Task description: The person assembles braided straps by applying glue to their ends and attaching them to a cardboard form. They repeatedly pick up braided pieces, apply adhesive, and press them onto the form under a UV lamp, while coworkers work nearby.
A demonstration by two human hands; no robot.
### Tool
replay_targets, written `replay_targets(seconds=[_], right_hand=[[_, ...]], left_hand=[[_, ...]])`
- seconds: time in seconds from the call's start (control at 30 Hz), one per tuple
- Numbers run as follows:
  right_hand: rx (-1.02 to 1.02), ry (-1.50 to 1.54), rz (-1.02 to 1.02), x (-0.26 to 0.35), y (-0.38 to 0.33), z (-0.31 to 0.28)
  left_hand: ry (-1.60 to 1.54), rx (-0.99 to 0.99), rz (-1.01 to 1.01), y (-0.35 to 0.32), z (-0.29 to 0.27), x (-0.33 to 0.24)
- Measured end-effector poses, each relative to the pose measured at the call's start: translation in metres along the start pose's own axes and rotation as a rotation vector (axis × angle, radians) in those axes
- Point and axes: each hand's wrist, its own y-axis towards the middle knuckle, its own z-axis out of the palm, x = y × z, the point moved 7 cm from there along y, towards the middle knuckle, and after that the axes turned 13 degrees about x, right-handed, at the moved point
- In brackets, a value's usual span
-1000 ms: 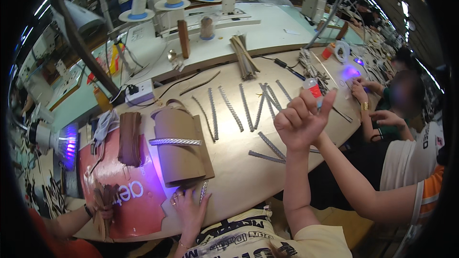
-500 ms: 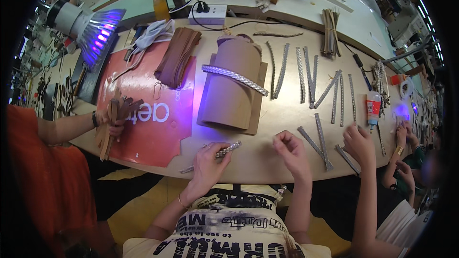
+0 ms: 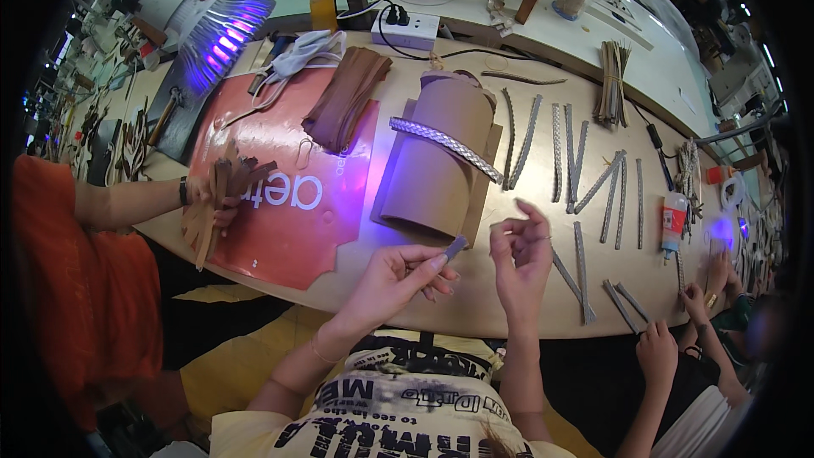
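My left hand [image 3: 394, 284] is closed in a pinch on a silver-grey braided strap [image 3: 456, 247], whose short end sticks out past the thumb; the rest is hidden by the hand. To its right, my right hand [image 3: 521, 263] is raised over the table's near part, fingers bent and apart, with nothing visible in it. Just beyond both hands stands a brown half-round form [image 3: 424, 191] on a flat board. Across this form lies another silver braided strap [image 3: 447, 143]. Several more grey braided straps [image 3: 556, 153] are spread over the table to the right.
At left, a person's hand [image 3: 222, 208] holds brown strips above a red sheet [image 3: 288, 242]. A lamp [image 3: 212, 42] hangs there. Brown leather pieces [image 3: 346, 102], a power strip [image 3: 405, 31] and a glue bottle [image 3: 674, 220] lie around. At right, another person's hand [image 3: 657, 352] touches straps.
My left hand has moved right and up, turning the strap's end outward. My right hand's fingers have spread. The neighbour's hand at right has lowered to the table edge. The view has shifted.
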Motion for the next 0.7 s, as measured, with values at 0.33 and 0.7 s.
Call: replay_targets(seconds=[0.33,0.7], right_hand=[[0.053,0.126,0.112,-0.009,0.087,-0.001],[0.093,0.158,0.109,-0.026,0.155,-0.021]], left_hand=[[0.092,-0.045,0.195,-0.003,-0.008,-0.024],[0.01,-0.191,0.266,-0.007,-0.049,-0.051]])
